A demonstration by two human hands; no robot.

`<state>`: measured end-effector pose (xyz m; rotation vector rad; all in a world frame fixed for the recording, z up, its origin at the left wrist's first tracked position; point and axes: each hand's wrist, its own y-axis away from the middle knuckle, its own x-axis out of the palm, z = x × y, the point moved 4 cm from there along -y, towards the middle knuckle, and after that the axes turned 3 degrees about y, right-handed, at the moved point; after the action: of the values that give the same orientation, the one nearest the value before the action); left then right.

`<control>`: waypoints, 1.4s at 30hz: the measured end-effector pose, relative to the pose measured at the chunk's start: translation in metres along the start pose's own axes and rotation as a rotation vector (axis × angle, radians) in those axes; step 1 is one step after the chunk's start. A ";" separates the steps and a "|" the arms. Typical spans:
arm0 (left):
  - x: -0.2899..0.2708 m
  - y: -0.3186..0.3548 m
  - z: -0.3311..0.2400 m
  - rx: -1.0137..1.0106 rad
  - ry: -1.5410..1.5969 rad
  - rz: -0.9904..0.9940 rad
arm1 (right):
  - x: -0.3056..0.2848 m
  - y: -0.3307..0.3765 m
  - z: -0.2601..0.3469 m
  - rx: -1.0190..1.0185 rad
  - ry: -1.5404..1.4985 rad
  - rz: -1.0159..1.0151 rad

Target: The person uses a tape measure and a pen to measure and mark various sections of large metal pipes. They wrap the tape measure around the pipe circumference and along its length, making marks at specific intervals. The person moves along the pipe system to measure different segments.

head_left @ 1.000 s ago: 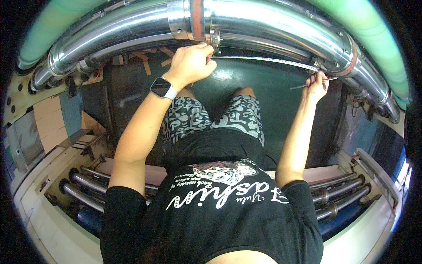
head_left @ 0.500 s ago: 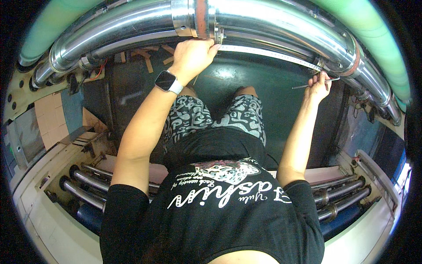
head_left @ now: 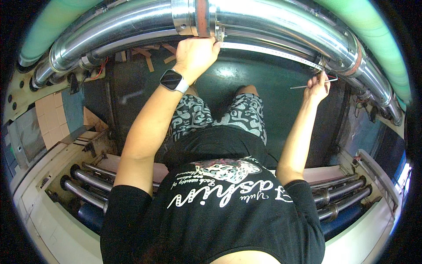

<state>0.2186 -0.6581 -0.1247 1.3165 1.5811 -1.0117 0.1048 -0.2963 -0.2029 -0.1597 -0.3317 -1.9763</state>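
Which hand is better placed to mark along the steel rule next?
Right. The right hand holds a thin scriber beside the steel rule; the left hand is pinning the rule's other end against the pipe flange.

Industrial plant: big steel pipes (head_left: 132,26) (clamped), machine rollers (head_left: 88,185).

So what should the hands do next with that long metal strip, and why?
Probably press the right hand end of the steel ruler snug against the shiny pipe. The left hand already pins its other end by the flange, while the right hand also holds a thin rod.
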 end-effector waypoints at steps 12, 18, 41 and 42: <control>0.001 -0.001 -0.001 -0.011 -0.030 0.024 | -0.009 0.062 -0.078 0.427 -0.049 0.009; 0.005 -0.002 -0.001 -0.020 -0.033 0.007 | 0.096 0.155 -0.162 0.943 -0.109 0.478; 0.017 -0.007 -0.004 -0.005 -0.032 0.008 | 0.211 0.186 -0.193 1.064 -0.555 0.347; 0.017 -0.007 -0.004 -0.003 -0.035 0.013 | 0.211 0.186 -0.192 1.070 -0.551 0.329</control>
<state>0.2093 -0.6494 -0.1386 1.2991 1.5456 -1.0190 0.1935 -0.6102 -0.3007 -0.0510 -1.5479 -1.1878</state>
